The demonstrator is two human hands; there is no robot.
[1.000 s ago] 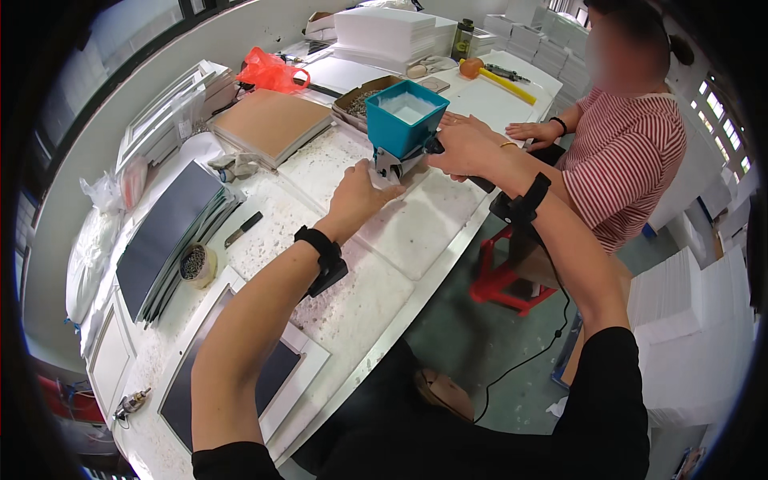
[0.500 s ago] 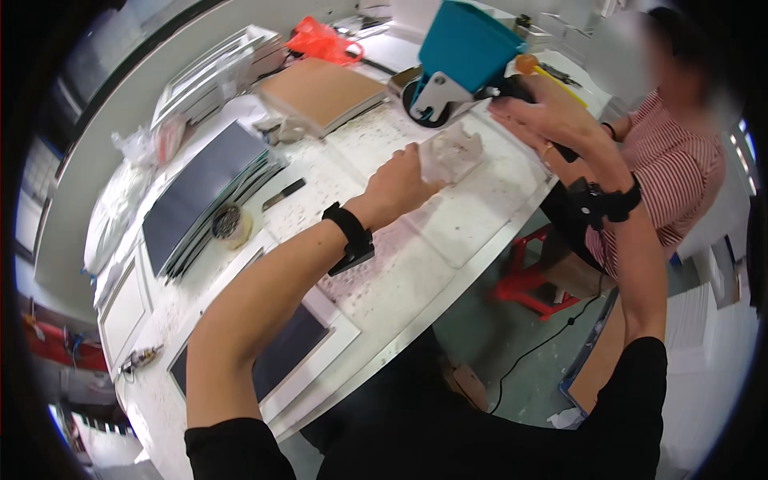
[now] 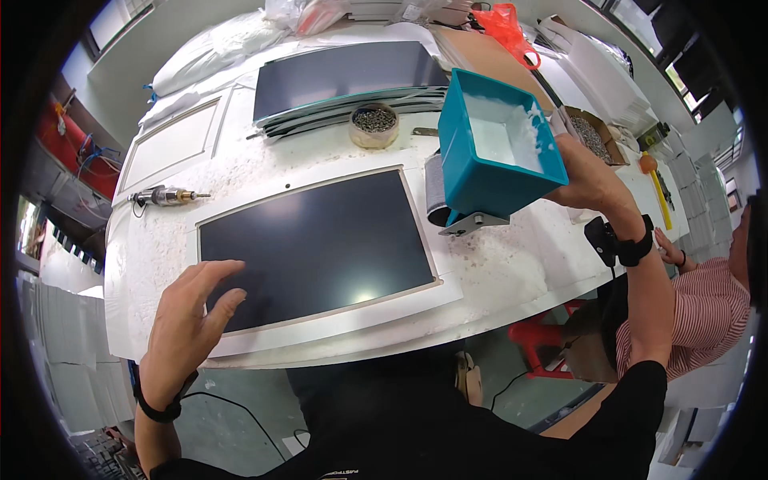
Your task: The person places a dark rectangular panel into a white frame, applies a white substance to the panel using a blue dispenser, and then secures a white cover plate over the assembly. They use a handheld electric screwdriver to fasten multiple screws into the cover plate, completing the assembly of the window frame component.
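My right hand [image 3: 594, 178] is closed on a glue roller with a teal hopper [image 3: 468, 180], its fingers partly hidden behind the hopper. White liquid [image 3: 504, 132] coats the inside, and a grey roller [image 3: 434, 188] shows at its left side. It is held above the table, right of a dark glossy panel [image 3: 320, 248] lying inside a white frame [image 3: 408, 298]. Over the panel's left end, my left hand [image 3: 188, 308] is open and empty, thumb and fingers apart. Whether it touches the frame I cannot tell.
Behind the frame lie a stack of dark panels [image 3: 344, 76] and a tub of small metal pieces [image 3: 374, 126]. A power-tool-like driver [image 3: 170, 196] rests at left, near another white frame [image 3: 172, 148]. At right are a yellow-handled tool [image 3: 661, 196] and a person in a striped shirt [image 3: 696, 316].
My view has swung left to the framed panel. The glue roller has come over beside it in my right hand. My left hand has let go of a clear, crumpled-looking piece and moved left, now open.
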